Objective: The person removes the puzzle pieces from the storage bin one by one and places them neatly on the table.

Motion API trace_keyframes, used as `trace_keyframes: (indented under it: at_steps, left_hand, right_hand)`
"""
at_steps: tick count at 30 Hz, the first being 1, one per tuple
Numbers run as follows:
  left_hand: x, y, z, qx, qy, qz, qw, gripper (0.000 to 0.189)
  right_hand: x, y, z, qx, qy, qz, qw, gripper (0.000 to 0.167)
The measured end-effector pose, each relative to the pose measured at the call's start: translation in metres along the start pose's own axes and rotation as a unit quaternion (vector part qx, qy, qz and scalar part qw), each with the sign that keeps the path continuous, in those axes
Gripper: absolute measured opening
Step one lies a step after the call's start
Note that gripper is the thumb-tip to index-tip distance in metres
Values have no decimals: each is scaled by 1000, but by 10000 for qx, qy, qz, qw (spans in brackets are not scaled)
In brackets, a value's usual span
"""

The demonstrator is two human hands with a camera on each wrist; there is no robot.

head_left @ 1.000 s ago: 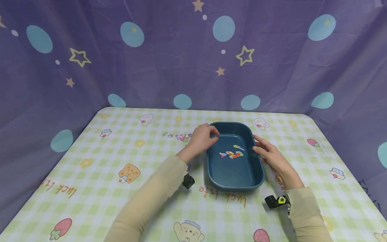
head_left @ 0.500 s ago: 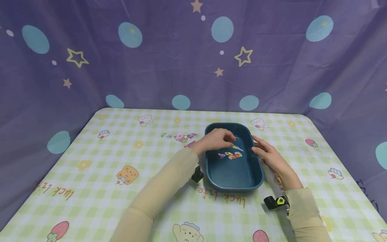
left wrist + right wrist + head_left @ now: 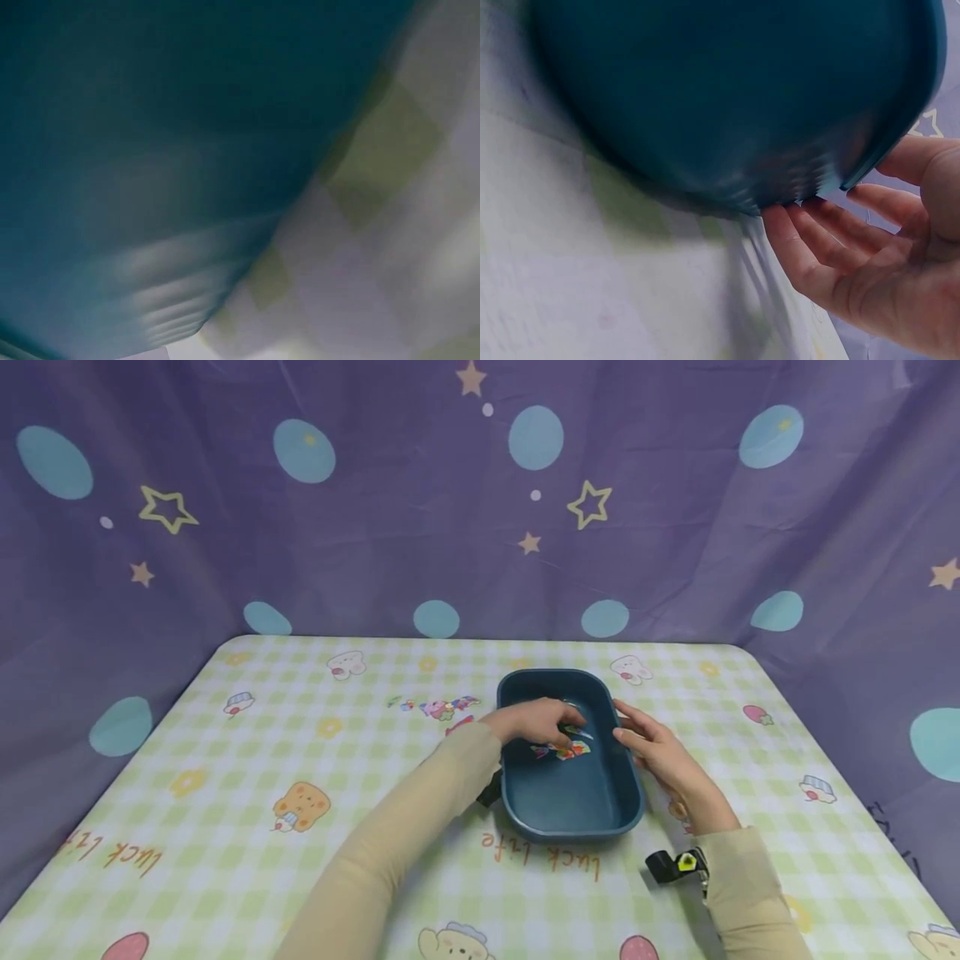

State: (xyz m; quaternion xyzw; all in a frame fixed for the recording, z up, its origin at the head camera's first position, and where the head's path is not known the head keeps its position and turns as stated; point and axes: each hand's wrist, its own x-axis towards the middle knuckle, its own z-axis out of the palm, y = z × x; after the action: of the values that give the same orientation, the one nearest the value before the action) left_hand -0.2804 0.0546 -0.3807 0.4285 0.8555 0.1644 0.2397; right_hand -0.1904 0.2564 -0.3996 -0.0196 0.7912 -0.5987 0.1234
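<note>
A dark teal rectangular box (image 3: 572, 814) stands on the table in the head view. Over its left side reaches my left hand (image 3: 542, 721), its loosely bent fingers spread above several small, bright, flat pieces like stickers (image 3: 573, 750) on the box floor. Whether its fingertips touch them is hard to tell, and the hand partly hides them. The left wrist view shows only the box's outer wall (image 3: 150, 187). My right hand (image 3: 667, 758) rests against the right side of the box. In the right wrist view, its fairly straight fingertips touch the outer wall, with the thumb near the rim.
More small colourful flat pieces (image 3: 442, 708) lie on the table left of the box. A checked cartoon-print cloth (image 3: 225, 827) covers the table, and a purple curtain (image 3: 390, 535) hangs behind. Each wrist wears a black camera (image 3: 663, 867).
My left hand has moved right and down, from the box's left rim to above the pieces on its floor. The right hand has stayed at the box's right side. The head view has shifted slightly.
</note>
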Motion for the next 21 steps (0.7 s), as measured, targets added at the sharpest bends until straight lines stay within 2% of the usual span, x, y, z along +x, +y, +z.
trace_keyframes:
  at_steps: [6, 13, 21]
  left_hand:
    - [-1, 1, 2, 232, -60, 17, 9997, 42]
    - [1, 5, 4, 443, 361, 223, 9981, 32]
    - [1, 8, 9, 518, 430, 59, 9977, 16]
  right_hand:
    - [0, 1, 0, -8, -54, -41, 10000, 60]
    - [0, 0, -2, 27, 12, -63, 10000, 59]
    - [-1, -2, 0, 95, 4, 59, 9999, 61]
